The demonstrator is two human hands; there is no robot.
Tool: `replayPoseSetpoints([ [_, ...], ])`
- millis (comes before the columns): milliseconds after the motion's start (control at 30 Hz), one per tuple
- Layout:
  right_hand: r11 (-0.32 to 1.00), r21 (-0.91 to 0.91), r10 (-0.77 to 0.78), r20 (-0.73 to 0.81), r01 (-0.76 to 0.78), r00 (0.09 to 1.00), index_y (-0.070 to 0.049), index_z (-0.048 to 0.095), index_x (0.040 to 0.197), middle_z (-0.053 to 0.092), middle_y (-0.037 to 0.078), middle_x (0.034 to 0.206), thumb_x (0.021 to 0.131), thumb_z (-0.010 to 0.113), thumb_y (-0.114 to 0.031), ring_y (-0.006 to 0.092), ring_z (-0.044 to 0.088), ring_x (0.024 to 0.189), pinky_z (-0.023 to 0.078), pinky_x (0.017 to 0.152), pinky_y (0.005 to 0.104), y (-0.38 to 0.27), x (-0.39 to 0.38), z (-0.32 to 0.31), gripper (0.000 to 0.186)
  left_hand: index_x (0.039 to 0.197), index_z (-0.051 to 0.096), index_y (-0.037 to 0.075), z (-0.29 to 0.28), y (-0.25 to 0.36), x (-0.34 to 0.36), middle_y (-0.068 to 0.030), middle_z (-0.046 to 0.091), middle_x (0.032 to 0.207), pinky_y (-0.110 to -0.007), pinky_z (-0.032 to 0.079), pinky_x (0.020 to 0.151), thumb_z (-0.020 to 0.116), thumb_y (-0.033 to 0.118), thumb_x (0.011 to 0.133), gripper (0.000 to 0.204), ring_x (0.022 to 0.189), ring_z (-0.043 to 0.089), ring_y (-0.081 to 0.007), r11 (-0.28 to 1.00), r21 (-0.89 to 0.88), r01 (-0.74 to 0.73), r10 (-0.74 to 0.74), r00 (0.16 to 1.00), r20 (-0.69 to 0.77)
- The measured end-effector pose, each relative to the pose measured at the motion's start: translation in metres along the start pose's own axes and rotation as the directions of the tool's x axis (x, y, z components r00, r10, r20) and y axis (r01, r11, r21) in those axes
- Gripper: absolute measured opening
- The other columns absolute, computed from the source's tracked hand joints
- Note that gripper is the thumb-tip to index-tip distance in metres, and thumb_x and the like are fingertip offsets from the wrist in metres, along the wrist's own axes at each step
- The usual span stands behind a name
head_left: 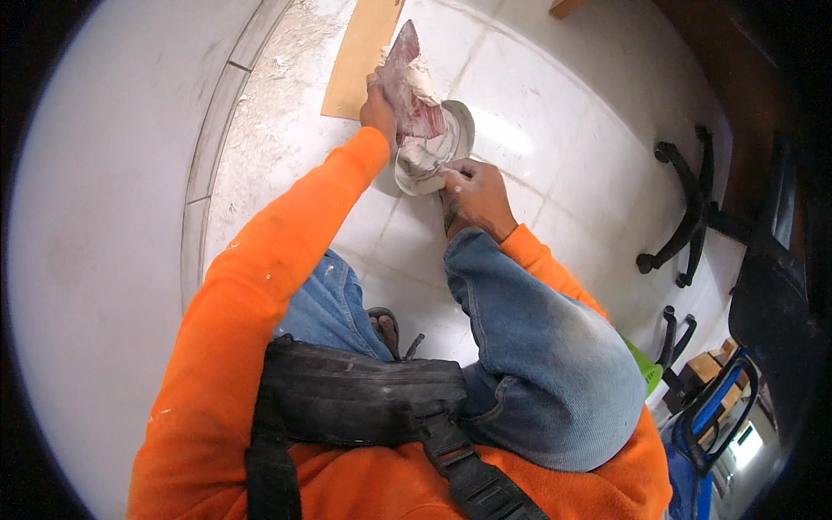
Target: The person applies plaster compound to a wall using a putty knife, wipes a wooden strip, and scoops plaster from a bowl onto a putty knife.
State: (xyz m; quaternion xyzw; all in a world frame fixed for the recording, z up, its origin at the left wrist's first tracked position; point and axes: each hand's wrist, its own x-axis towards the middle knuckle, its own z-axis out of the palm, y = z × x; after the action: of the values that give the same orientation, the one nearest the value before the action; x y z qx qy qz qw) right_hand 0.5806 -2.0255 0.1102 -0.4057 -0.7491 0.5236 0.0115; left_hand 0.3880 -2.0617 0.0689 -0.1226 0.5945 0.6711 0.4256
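Observation:
My left hand (378,111) is closed on the edge of a flat, reddish, pointed board (400,74) smeared with white dust. A lump of cream-white paste (420,82) clings to its right side. The board's lower end reaches over a round, paste-smeared bowl (465,126) on the floor. At the bowl's near rim my right hand (481,195) is closed in a pinch, its fingertips by the wet paste (422,159). What the right fingers hold is coated and mostly hidden, so its kind does not show.
A tan wooden plank (355,65) lies on the white tiled floor (520,104) beyond my left hand. Crumbled white debris (260,113) lines the wall base at left. Black wheeled chair legs (693,204) stand at right, with a blue chair (706,425) nearer. My bent knee (555,364) is below my right hand.

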Motion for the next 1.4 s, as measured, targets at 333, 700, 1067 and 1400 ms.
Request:
replayPoseSetpoints([
  [333, 0.860, -0.435, -0.310, -0.031, 0.266, 0.950, 0.002, 0.063, 0.071, 0.061, 0.022, 0.071, 0.073, 0.060, -0.025, 0.0385, 0.060, 0.067, 0.049, 0.066, 0.0438, 0.004, 0.018, -0.003, 0.027, 0.124, 0.048, -0.006, 0.009, -0.005, -0.001, -0.0167, 0.057, 0.115, -0.037, 0.046, 0.088, 0.032, 0.063, 0.090, 0.079, 0.104, 0.055, -0.0259, 0.979, 0.205, -0.020, 0.025, 0.999, -0.024],
  [700, 0.967, -0.203, -0.168, -0.047, 0.155, 0.985, 0.000, 0.069, 0.086, 0.065, 0.021, 0.079, 0.074, 0.062, -0.025, 0.0342, 0.064, 0.074, 0.051, 0.070, 0.0388, -0.006, 0.006, -0.020, 0.029, 0.124, 0.046, -0.008, 0.006, -0.001, -0.004, -0.0184, 0.057, 0.114, -0.036, 0.046, 0.087, 0.033, 0.065, 0.088, 0.083, 0.101, 0.057, -0.0261, 0.999, -0.039, 0.001, 0.000, 1.000, 0.024],
  [1067, 0.777, -0.540, -0.298, 0.136, 0.322, 0.945, -0.004, 0.067, 0.085, 0.062, 0.018, 0.078, 0.072, 0.063, -0.023, 0.0349, 0.060, 0.075, 0.048, 0.069, 0.0427, -0.004, 0.000, 0.008, 0.023, 0.123, 0.047, -0.010, 0.003, -0.013, 0.005, -0.0199, 0.056, 0.115, -0.036, 0.044, 0.088, 0.032, 0.068, 0.087, 0.087, 0.102, 0.056, -0.0272, 0.998, 0.059, 0.033, -0.030, 0.998, -0.047],
  [1400, 0.590, -0.621, -0.481, 0.243, 0.516, 0.842, -0.004, 0.065, 0.082, 0.059, 0.015, 0.079, 0.074, 0.061, -0.020, 0.0313, 0.061, 0.077, 0.050, 0.066, 0.0406, -0.004, 0.007, 0.000, 0.019, 0.128, 0.045, -0.002, -0.005, -0.023, 0.037, -0.0144, 0.056, 0.118, -0.035, 0.044, 0.090, 0.035, 0.062, 0.089, 0.076, 0.104, 0.055, -0.0252, 0.996, -0.076, 0.050, -0.039, 0.988, 0.147],
])
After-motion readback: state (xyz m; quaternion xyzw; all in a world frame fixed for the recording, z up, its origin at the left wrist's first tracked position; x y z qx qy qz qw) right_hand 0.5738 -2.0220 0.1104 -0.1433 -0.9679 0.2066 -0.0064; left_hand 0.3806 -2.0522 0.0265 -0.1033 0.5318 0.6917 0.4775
